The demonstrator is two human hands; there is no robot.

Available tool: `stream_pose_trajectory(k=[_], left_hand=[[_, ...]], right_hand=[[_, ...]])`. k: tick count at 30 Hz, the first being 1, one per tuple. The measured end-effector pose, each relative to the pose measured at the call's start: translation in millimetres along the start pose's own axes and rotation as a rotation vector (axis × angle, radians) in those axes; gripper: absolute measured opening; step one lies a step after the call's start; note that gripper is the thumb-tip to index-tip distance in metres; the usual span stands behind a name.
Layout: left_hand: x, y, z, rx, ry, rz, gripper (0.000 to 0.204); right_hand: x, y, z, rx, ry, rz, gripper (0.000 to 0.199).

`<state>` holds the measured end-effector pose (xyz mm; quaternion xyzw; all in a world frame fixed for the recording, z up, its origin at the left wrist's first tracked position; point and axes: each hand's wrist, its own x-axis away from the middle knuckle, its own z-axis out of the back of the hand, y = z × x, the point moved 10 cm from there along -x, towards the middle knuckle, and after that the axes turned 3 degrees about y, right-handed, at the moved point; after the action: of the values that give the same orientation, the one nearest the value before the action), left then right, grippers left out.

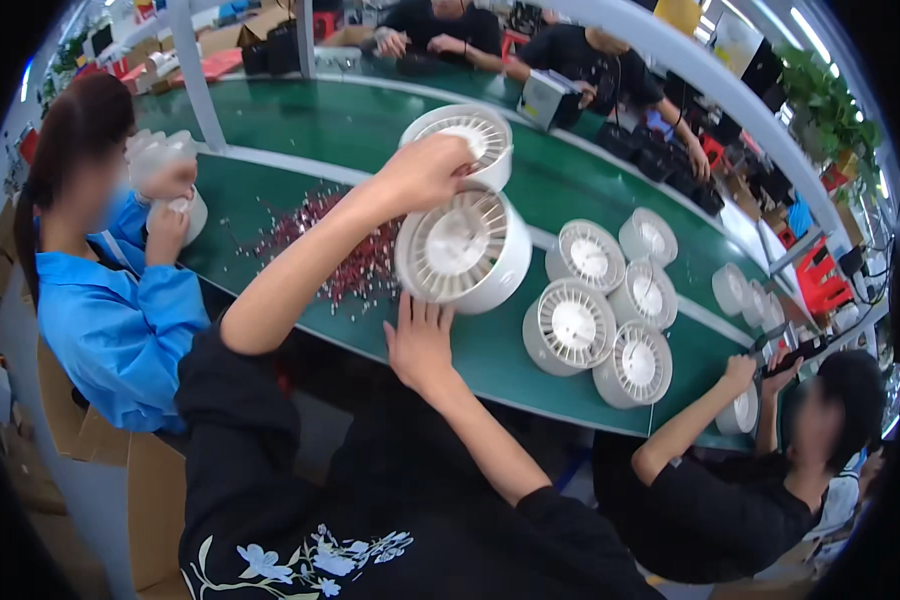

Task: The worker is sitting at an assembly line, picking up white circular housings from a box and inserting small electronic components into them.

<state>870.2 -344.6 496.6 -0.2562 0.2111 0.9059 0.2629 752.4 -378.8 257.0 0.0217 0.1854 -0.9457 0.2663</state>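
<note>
A white round slatted housing (462, 245), shaped like a fan casing, is tilted on the green bench in front of me. Behind it another white slatted housing (485, 140) partly shows past my wrist. My left hand (425, 175) reaches over both from the left, its fingers closed in a pinch between the two housings. Whatever those fingers hold is too small or hidden to make out. My right hand (422, 345) lies at the bench's near edge with fingers stretched out, fingertips against the lower side of the nearer housing.
Small red and white parts (355, 265) lie heaped left of the housings. Several more white housings (575, 320) stand to the right on the green bench (300, 125). A co-worker in blue (120, 320) sits left, another in black (740, 500) right; others work across the bench.
</note>
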Motion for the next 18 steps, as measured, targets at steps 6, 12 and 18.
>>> stream_pose_trajectory(k=[6,12,18], left_hand=[[-12.6,-20.5,-115.3,0.024,-0.322,-0.037,0.015],[-3.3,-11.2,-162.5,0.055,-0.462,-0.081,0.013],[6.5,24.3,-186.0,0.208,-0.458,-0.145,0.018]], right_hand=[[3.0,-38.5,16.0,0.039,0.202,0.084,0.074],[5.3,-53.8,27.1,0.009,0.184,0.083,0.074],[2.8,-44.1,35.6,-0.025,0.229,0.061,0.057]])
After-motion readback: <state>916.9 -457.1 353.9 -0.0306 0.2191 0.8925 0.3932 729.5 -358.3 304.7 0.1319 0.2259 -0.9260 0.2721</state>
